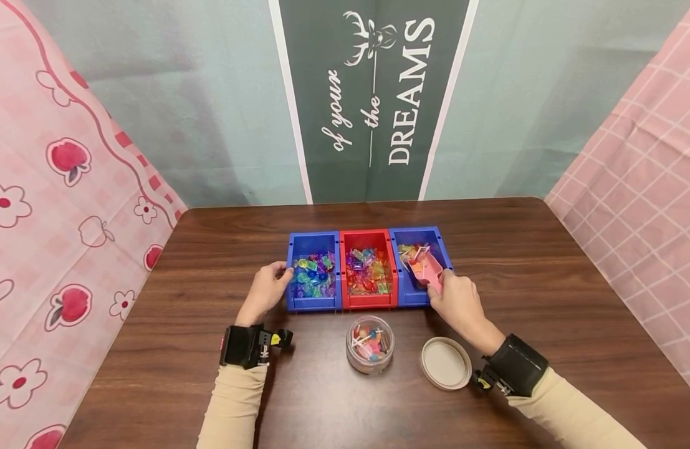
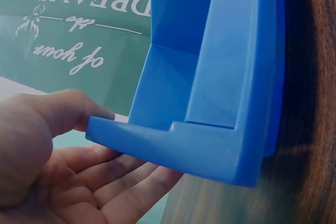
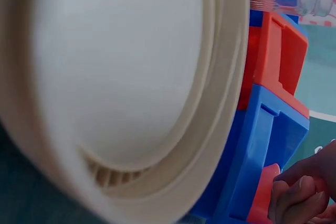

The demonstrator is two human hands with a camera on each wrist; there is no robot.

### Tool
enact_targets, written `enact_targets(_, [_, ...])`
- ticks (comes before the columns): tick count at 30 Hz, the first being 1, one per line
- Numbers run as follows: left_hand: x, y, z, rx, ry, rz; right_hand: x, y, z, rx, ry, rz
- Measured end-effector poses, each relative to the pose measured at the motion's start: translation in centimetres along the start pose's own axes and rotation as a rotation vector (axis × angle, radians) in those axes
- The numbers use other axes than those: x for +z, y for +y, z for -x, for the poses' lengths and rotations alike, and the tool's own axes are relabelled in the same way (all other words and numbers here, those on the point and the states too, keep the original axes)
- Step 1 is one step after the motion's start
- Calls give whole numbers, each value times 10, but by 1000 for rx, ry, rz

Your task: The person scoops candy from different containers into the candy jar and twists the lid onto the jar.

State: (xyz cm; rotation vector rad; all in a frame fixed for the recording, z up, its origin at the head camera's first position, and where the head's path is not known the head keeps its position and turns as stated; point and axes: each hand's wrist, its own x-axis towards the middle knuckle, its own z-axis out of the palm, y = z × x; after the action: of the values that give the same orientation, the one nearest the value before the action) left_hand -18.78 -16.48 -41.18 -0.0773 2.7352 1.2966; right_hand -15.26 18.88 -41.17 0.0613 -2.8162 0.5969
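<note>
At the left blue bin [image 1: 313, 242], my left hand [image 1: 265, 288] grips the side wall; in the left wrist view its thumb lies over the rim and the fingers are outside. Shiny clear blue, purple and green candy-like pieces [image 1: 313, 277] fill that bin. My right hand [image 1: 459, 302] holds a small pink scoop [image 1: 430, 269] inside the right blue bin [image 1: 414, 237]. Small lollipops with white sticks [image 1: 419, 252] lie in and around the scoop. Between the two stands a red bin [image 1: 367, 239] with mixed red, yellow and purple pieces.
In front of the bins stands an uncapped clear jar [image 1: 356, 365] with lollipops inside. Its round pale lid [image 1: 445, 363] lies to the right, below my right forearm, and looms large in the right wrist view. The wooden table [image 1: 227, 237] meets fabric backdrops.
</note>
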Motion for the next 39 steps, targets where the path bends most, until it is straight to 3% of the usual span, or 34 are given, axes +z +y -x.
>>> enact_targets(9, [0, 0, 1, 8, -2, 7, 1, 1, -7, 51, -18, -21])
enact_targets(22, [-1, 1, 1, -1, -7, 10, -3, -1, -23, 19, -176, 5])
enact_targets(39, [1, -1, 1, 12, 1, 0, 2, 8, -11, -17, -60, -57])
